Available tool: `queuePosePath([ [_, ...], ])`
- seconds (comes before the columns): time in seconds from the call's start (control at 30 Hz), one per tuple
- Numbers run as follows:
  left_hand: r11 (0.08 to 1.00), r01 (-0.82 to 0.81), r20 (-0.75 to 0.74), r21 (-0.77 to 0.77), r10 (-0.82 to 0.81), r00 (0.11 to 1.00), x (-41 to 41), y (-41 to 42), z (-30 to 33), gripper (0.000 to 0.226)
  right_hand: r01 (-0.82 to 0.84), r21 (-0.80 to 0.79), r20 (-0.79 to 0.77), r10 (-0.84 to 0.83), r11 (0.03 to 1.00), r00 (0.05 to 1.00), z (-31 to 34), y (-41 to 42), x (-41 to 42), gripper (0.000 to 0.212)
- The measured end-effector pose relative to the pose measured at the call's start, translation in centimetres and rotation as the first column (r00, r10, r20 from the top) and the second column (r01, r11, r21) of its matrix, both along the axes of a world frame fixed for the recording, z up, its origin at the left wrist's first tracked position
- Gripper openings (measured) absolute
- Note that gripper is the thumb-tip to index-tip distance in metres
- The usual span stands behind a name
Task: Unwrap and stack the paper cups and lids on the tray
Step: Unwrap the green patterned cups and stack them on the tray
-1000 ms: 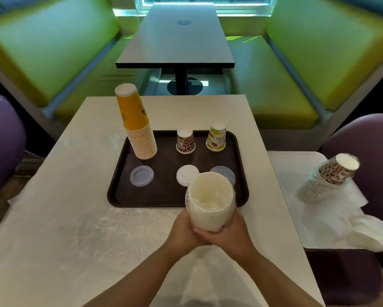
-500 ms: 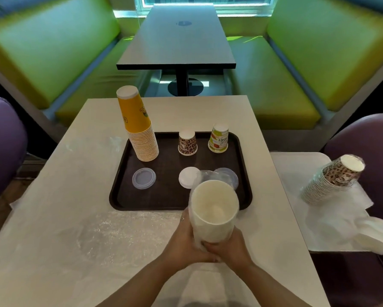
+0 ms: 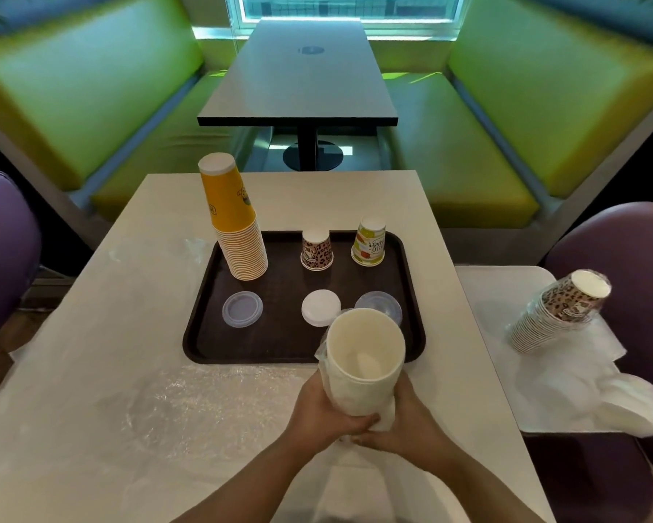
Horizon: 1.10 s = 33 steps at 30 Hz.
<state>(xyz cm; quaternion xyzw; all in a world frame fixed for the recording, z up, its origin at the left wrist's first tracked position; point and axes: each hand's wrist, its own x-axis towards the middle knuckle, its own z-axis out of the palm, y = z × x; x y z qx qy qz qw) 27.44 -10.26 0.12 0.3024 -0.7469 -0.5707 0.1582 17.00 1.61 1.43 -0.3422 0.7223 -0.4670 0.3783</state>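
Head view: my left hand (image 3: 319, 413) and right hand (image 3: 411, 424) gripping half-unwrapped white cup stack (image 3: 362, 366) at tray (image 3: 204, 345) near edge. Yellow stack (image 3: 238, 228) done; leopard sleeve (image 3: 559, 311) far right, wrapped.

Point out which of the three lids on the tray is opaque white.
The middle lid, in front of the leopard-print cup. The left lid and the right lid are clear plastic.

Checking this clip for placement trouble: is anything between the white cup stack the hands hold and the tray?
Partly. The left hand and right hand hold the wrapped white cup stack over the tray near edge. A clear lid and a white lid lie just beyond it; the near-middle floor looks bare.
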Motion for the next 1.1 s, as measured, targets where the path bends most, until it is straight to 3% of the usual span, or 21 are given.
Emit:
queuePosePath([
  [0.17, 0.997, 0.061, 0.132, 0.049, -0.067, 0.989, 0.2, -0.5, -1.9, 0.052, -0.017, -0.116, -0.123, 0.002, 0.993, 0.992, 3.2, 0.1, -1.0, 0.124],
  [0.4, 0.997, 0.075, 0.137, 0.000, -0.074, 0.988, -0.3, 0.1, -0.9, 0.048, 0.133, -0.167, -0.127, -0.155, 0.977, 0.980, 5.0, -0.9, 0.2, 0.098],
  [0.47, 0.991, 0.106, 0.101, -0.081, -0.098, 0.990, -0.3, -0.2, 1.0, 0.067, 0.205, -0.204, -0.069, -0.223, 0.957, 0.972, 5.6, -1.1, -0.3, 0.102],
  [0.57, 0.956, 0.190, 0.007, -0.225, -0.193, 0.981, 0.0, -0.9, 4.6, 0.121, 0.287, -0.278, 0.083, -0.275, 0.917, 0.958, 7.1, -1.9, -0.8, 0.094],
  [0.63, 0.951, 0.176, -0.038, -0.255, -0.192, 0.981, 0.4, -1.7, 7.1, 0.129, 0.312, -0.324, 0.191, -0.261, 0.893, 0.946, 7.8, -2.9, -0.5, 0.095],
  [0.77, 0.895, 0.108, -0.036, -0.432, -0.136, 0.990, 1.3, -4.0, 9.0, 0.107, 0.306, -0.307, 0.280, -0.221, 0.901, 0.934, 8.3, -5.5, 2.0, 0.093],
  [0.9, 0.895, 0.090, 0.026, -0.438, -0.087, 0.996, 3.1, -6.8, 8.4, 0.093, 0.364, -0.296, 0.376, -0.242, 0.883, 0.895, 9.1, -7.6, 3.2, 0.064],
  [1.0, 0.889, 0.148, 0.085, -0.433, -0.123, 0.989, 5.1, -8.5, 8.0, 0.092, 0.447, -0.295, 0.445, -0.293, 0.844, 0.846, 9.3, -8.6, 2.4, 0.075],
  [1.1, 0.879, 0.181, 0.113, -0.441, -0.146, 0.983, 6.4, -9.5, 7.6, 0.093, 0.461, -0.281, 0.474, -0.296, 0.842, 0.829, 9.3, -9.5, 2.8, 0.061],
])
